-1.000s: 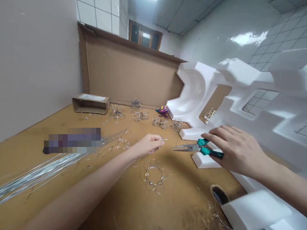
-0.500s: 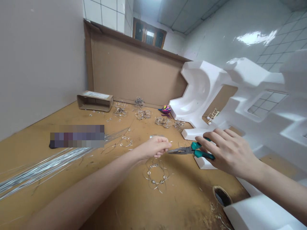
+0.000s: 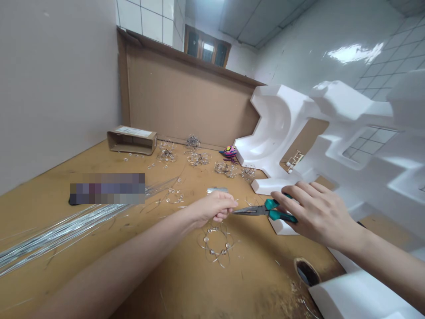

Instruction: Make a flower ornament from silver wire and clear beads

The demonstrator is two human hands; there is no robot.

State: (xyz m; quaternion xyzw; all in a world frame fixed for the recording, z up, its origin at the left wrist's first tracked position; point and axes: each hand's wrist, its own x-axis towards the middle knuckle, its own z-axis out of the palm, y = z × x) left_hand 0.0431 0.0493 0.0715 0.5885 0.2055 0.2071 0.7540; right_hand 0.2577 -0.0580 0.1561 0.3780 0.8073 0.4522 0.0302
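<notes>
My left hand is curled at the middle of the wooden table, its fingertips pinched on what looks like a thin wire, barely visible. My right hand grips long-nose pliers with teal handles. The pliers' steel jaws point left and nearly reach my left fingertips. Below my left hand, a ring of wire with clear beads lies on the table.
Several finished beaded wire pieces and a colourful beaded insect stand at the back. A bundle of long silver wires lies left. White foam packaging rises right, beside a cardboard box and cardboard backing.
My hands have come closer together, with the pliers' jaws moving left toward my left fingertips. The view has shifted slightly, and a small silver strip now shows beyond my left hand.
</notes>
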